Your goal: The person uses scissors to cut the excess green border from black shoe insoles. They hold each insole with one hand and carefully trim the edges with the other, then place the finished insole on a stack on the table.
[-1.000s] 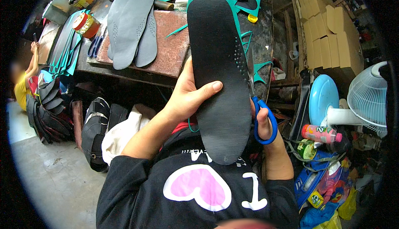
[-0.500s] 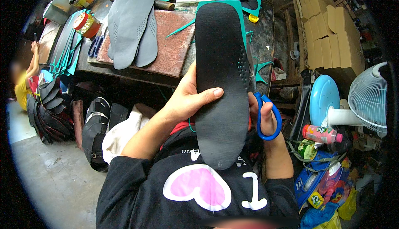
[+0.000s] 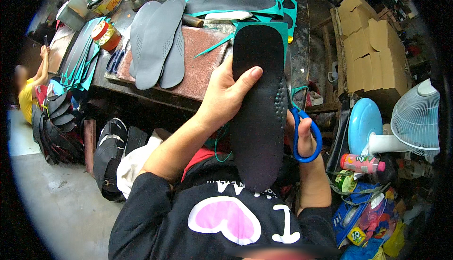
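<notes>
A long black insole stands out in front of my chest, its far end pointing at the table. A strip of teal backing shows round its far end and upper right edge. My left hand is closed on the insole's left side, thumb on top and fingers hidden beneath. To the right of it, my right hand grips blue-handled scissors, with fingers in the loops. Most of their blades are hidden by the insole. A thin teal offcut hangs below my left wrist.
Grey insoles lie on a reddish board on the table, with teal-edged sheets behind. Dark-handled scissors and a red-lidded jar stand left. On my right are cartons and a fan. A person in yellow sits far left.
My left hand has shifted farther up the insole, its thumb nearer the far end. The insole sits slightly lower and to the right in view, and the scissor blades are now more hidden.
</notes>
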